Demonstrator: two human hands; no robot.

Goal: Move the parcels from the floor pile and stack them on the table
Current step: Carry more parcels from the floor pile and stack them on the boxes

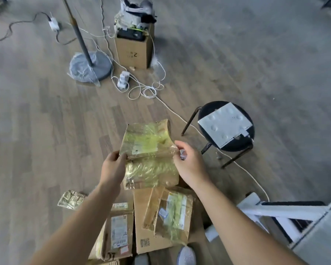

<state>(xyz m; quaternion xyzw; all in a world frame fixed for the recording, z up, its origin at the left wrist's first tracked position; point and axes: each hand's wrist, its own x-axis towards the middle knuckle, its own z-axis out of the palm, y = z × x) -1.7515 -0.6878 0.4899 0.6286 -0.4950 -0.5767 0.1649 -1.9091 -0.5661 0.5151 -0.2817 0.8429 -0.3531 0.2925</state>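
Note:
A cardboard parcel [148, 153] wrapped in shiny yellowish tape is held up over the floor pile. My left hand [113, 167] grips its left edge and my right hand [189, 163] grips its right edge. Below it on the floor lie more parcels: a flat carton with a taped label [166, 219], a labelled box [119, 232] to its left, and a small crumpled taped packet [71, 198] further left. A white table [323, 236] shows only as an edge and frame at the lower right.
A black round stool [225, 127] with a white sheet on it stands to the right. White cables [147, 90] and a power strip trail across the wooden floor. A lamp stand base [90, 67] and a tall stuffed carton [134, 48] stand farther off.

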